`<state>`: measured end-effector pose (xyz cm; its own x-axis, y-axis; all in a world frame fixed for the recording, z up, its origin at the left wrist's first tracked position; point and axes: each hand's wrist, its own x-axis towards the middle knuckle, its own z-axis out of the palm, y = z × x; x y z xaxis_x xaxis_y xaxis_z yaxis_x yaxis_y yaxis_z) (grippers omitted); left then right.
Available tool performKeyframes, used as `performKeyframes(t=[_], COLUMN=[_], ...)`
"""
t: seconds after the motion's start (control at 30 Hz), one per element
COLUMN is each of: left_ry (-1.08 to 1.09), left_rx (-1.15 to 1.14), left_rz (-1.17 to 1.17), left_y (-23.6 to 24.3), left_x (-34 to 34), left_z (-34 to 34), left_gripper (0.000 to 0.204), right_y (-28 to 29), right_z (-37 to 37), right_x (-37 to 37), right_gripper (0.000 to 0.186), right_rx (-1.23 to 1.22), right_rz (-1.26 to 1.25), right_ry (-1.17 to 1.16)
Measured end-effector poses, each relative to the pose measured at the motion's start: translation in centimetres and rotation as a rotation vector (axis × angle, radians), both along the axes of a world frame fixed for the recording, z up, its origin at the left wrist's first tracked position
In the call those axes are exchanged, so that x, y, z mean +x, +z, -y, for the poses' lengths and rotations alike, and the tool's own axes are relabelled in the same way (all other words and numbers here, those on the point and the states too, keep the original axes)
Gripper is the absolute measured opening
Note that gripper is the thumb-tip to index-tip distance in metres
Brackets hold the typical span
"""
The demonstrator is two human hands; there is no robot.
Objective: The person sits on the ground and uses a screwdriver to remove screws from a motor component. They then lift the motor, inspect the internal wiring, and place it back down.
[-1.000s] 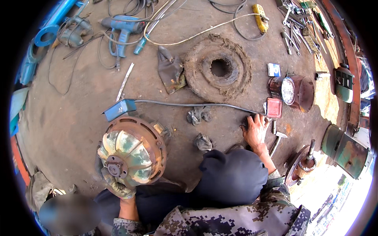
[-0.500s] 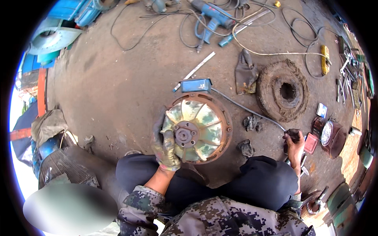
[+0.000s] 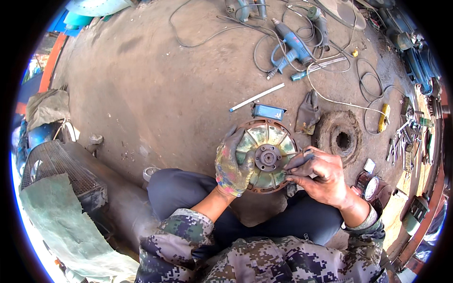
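The dusty concrete floor (image 3: 155, 94) carries a rusty ring-shaped disc (image 3: 340, 137). Beyond the disc lie a blue electric drill (image 3: 293, 45), tangled cables (image 3: 330, 66) and a white rod (image 3: 257, 97); wrenches (image 3: 401, 137) lie to its right.

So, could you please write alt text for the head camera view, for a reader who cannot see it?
A seated person holds a round, rusty finned metal disc between the knees, gloved left hand gripping its rim, bare right hand at its right edge. On the dirt floor beyond lie a blue power drill, cables and a rusty ring.
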<state>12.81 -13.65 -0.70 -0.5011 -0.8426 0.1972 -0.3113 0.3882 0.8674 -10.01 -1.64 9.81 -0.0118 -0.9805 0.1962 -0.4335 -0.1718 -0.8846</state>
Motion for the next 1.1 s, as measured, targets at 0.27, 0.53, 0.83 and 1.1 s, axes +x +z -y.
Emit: performKeyframes(t=[0.27, 0.53, 0.83, 1.1], left_ry=[-0.011, -0.003, -0.024, -0.038], left_rx=[-0.065, -0.095, -0.070, -0.069], left_rz=[-0.005, 0.010, 0.013, 0.009], left_y=[0.7, 0.8, 0.6, 0.7], left_x=[0.4, 0.1, 0.2, -0.1], left_z=[0.4, 0.6, 0.4, 0.4], left_gripper=[0.056, 0.055, 0.056, 0.056], right_y=[-1.5, -1.3, -0.7, -1.2], right_z=[3.3, 2.4, 2.3, 2.3], right_x=[2.8, 2.5, 2.8, 2.8], right_gripper=[0.024, 0.016, 0.032, 0.041], right_rx=[-0.033, 0.196, -0.077, -0.202], right_rz=[-0.069, 0.289, -0.172, -0.458], right_ry=[-0.261, -0.502, -0.014, 0.164])
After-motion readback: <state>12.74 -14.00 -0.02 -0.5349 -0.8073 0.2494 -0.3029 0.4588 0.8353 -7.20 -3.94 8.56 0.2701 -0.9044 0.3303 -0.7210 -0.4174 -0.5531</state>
